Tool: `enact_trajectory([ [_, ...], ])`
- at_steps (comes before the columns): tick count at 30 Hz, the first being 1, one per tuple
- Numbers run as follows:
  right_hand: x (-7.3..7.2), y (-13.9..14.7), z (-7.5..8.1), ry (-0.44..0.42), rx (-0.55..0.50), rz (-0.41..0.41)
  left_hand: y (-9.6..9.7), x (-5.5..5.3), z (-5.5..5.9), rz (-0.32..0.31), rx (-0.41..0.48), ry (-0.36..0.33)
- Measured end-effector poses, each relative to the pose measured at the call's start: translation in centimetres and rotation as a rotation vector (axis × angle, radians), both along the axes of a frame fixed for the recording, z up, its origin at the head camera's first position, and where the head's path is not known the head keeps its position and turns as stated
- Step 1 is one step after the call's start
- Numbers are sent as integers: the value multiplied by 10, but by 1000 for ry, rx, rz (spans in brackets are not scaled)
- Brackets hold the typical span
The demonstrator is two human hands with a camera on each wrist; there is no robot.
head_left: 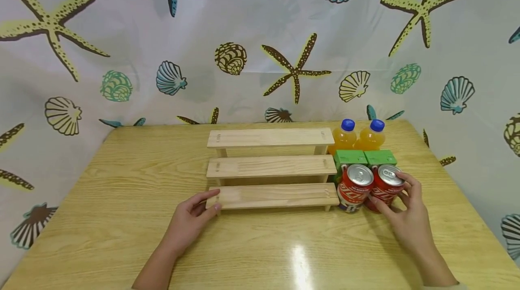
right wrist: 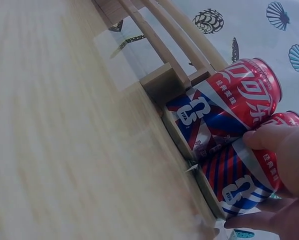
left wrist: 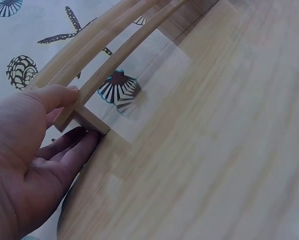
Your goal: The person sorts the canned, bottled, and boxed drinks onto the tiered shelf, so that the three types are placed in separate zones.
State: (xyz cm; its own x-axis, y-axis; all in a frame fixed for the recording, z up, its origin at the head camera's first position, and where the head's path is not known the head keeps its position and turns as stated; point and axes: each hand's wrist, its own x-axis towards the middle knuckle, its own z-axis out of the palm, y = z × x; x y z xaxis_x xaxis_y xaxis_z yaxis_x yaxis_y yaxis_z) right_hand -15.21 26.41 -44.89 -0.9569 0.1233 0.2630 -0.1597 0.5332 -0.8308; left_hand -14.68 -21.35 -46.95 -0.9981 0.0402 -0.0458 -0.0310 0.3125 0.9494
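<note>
A three-step wooden rack [head_left: 272, 196] stands in the middle of the table. My left hand [head_left: 188, 220] grips the left end of its lowest step; in the left wrist view the thumb [left wrist: 59, 95] lies against the board and the other fingers reach to the leg below. To the right of the rack two red soda cans stand upright side by side. My right hand [head_left: 412, 222] holds the right can [head_left: 383, 193], thumb at its front left and fingers round its right side. The left can [head_left: 354, 193] is close beside the rack's lowest step.
Behind the cans are two green cartons [head_left: 379, 157], and behind those two orange drink bottles with blue caps [head_left: 377, 126]. A cloth printed with shells and starfish [head_left: 195, 46] hangs behind the wooden table [head_left: 142, 181] and along its sides.
</note>
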Motion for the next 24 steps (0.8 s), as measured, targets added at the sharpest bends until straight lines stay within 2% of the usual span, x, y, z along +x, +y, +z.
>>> enact_trajectory([
  [7,-3,-1,-3,41,-10,-12,-3,0,3,2,-11,-14],
  [18,-4,1,-7,25,33,-64,-2,0,2,10,-24,-14],
  [24,-4,5,-5,39,11,-66,1,-2,-1,3,1,-2],
])
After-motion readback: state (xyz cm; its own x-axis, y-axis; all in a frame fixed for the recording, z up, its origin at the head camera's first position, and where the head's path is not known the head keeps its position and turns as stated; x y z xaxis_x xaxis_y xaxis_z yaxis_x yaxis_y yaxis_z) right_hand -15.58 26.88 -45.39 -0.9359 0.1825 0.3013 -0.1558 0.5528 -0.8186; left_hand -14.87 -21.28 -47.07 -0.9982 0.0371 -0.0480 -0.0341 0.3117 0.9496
